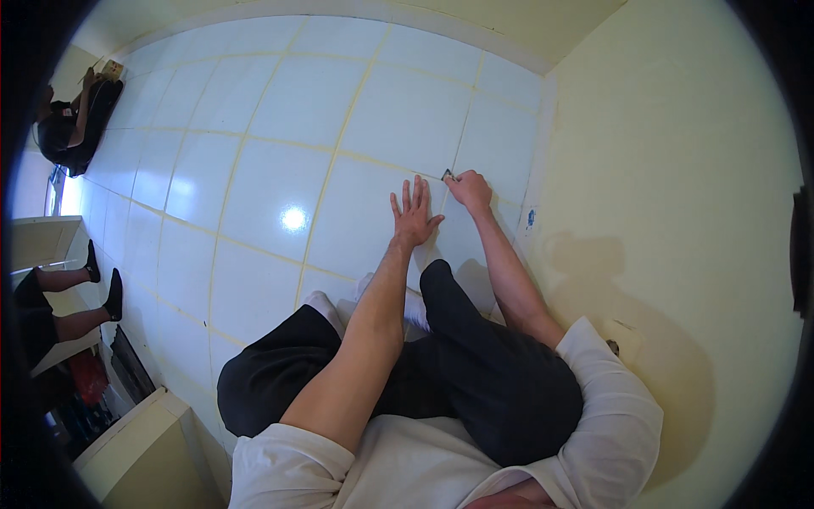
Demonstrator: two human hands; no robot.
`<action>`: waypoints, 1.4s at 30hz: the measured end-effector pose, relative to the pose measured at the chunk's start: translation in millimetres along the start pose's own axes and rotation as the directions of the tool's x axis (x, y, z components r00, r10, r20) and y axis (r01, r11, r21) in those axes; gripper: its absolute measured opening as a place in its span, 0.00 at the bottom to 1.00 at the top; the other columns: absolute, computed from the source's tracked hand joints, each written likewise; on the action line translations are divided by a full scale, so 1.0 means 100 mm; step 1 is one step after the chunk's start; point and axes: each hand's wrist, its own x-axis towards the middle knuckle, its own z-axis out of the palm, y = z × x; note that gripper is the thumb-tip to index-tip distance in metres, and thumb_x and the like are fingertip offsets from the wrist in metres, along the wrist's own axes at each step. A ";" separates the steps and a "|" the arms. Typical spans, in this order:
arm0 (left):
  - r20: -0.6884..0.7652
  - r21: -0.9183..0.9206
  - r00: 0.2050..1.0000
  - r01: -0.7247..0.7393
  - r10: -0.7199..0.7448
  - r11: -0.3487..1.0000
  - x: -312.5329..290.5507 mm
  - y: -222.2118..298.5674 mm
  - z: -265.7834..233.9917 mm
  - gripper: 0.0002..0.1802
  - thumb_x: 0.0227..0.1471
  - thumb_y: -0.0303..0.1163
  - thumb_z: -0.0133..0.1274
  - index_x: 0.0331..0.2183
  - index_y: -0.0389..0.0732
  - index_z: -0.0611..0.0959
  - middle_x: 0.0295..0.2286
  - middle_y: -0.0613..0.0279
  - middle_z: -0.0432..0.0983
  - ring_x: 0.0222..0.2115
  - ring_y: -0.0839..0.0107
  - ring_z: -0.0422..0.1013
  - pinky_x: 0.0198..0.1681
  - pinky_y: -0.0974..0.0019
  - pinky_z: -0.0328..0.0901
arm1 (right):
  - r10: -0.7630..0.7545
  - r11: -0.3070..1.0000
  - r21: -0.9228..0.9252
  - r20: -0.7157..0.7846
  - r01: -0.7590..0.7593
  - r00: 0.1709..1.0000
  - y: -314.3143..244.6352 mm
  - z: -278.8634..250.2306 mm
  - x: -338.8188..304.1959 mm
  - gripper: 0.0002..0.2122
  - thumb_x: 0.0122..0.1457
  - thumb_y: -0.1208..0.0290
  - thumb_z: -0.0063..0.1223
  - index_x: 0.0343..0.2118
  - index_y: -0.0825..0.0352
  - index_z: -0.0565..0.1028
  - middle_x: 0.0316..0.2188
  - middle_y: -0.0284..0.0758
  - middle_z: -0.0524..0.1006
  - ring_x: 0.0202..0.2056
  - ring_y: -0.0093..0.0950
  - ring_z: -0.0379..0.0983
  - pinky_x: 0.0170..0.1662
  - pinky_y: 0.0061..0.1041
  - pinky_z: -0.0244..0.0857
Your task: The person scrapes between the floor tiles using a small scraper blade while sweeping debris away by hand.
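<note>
Person sits cross-legged on the floor [280, 170], black trousers [475, 373], white shirt [593, 399], both bare forearms reaching forward.

Left hand [413, 214]: flat on a tile, fingers spread wide, holding nothing (looks like a brace).

Right hand [469, 188]: fingers curled tight around a small dark tool [448, 175], only its tip showing. The tip sits on the grout line [459, 144] that runs away from the hand, close to the wall [661, 170].

Progress, as a judgement: the tool is at the near part of that joint, and the joints further out look much the same yellowish tone as those alongside; I cannot tell which have been worked. Most of the floor's lines seem to lie ahead.

Labels and signs: a small pale sticker with a blue mark [531, 218] low on the skirting, just right of the right hand. A squarish pale patch [617, 339] on the wall beside the right shoulder.

Further off, left edge: another person's legs in black shoes [113, 294]; far corner, a seated person in dark clothes [72, 123] by a small cardboard box [112, 68].
</note>
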 end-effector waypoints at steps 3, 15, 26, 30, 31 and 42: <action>-0.006 0.004 1.000 -0.005 0.005 1.000 0.00 0.02 0.01 0.56 0.55 0.60 0.50 0.68 0.44 0.38 0.69 0.58 0.24 0.69 0.52 0.21 0.64 0.32 0.20 | -0.013 1.000 -0.017 0.038 0.014 0.999 0.03 -0.04 0.04 0.21 0.52 0.47 0.56 0.28 0.65 0.83 0.27 0.46 0.82 0.33 0.44 0.80 0.38 0.41 0.74; -0.051 -0.065 0.999 0.001 -0.005 0.998 -0.02 0.02 0.01 0.61 0.52 0.59 0.54 0.67 0.38 0.37 0.69 0.53 0.26 0.69 0.53 0.22 0.65 0.34 0.21 | -0.064 0.997 -0.047 0.001 0.064 0.998 -0.02 0.00 0.02 0.20 0.54 0.50 0.55 0.29 0.66 0.83 0.27 0.46 0.81 0.33 0.44 0.80 0.38 0.40 0.74; -0.087 -0.098 0.996 0.023 -0.031 0.995 0.01 0.05 0.04 0.65 0.48 0.59 0.58 0.67 0.35 0.37 0.68 0.48 0.27 0.69 0.55 0.24 0.66 0.36 0.23 | -0.175 0.981 -0.094 -0.035 0.172 0.984 -0.06 0.10 0.12 0.22 0.55 0.49 0.54 0.29 0.69 0.82 0.27 0.49 0.81 0.33 0.45 0.80 0.39 0.41 0.74; -0.096 -0.092 0.995 0.029 -0.038 0.995 -0.02 0.01 0.04 0.65 0.48 0.59 0.58 0.67 0.35 0.37 0.68 0.50 0.26 0.69 0.57 0.23 0.66 0.37 0.23 | -0.095 0.992 -0.083 0.018 0.097 0.995 0.00 0.01 0.10 0.21 0.54 0.47 0.54 0.30 0.65 0.83 0.28 0.45 0.82 0.34 0.44 0.80 0.39 0.40 0.73; -0.106 -0.109 0.994 0.010 -0.022 0.994 -0.01 0.03 0.04 0.65 0.48 0.59 0.58 0.67 0.35 0.37 0.68 0.49 0.26 0.69 0.55 0.24 0.66 0.36 0.23 | -0.109 0.992 -0.055 0.033 0.111 0.993 0.01 0.00 0.10 0.21 0.54 0.48 0.54 0.29 0.65 0.83 0.29 0.46 0.82 0.35 0.43 0.80 0.40 0.40 0.74; -0.073 -0.112 0.997 0.030 -0.038 0.993 0.00 0.02 -0.02 0.65 0.48 0.59 0.59 0.67 0.35 0.37 0.68 0.50 0.26 0.69 0.55 0.23 0.66 0.36 0.23 | -0.080 0.990 -0.116 -0.003 0.079 0.997 -0.04 -0.02 0.07 0.19 0.54 0.48 0.54 0.30 0.61 0.84 0.28 0.43 0.82 0.33 0.43 0.80 0.38 0.39 0.73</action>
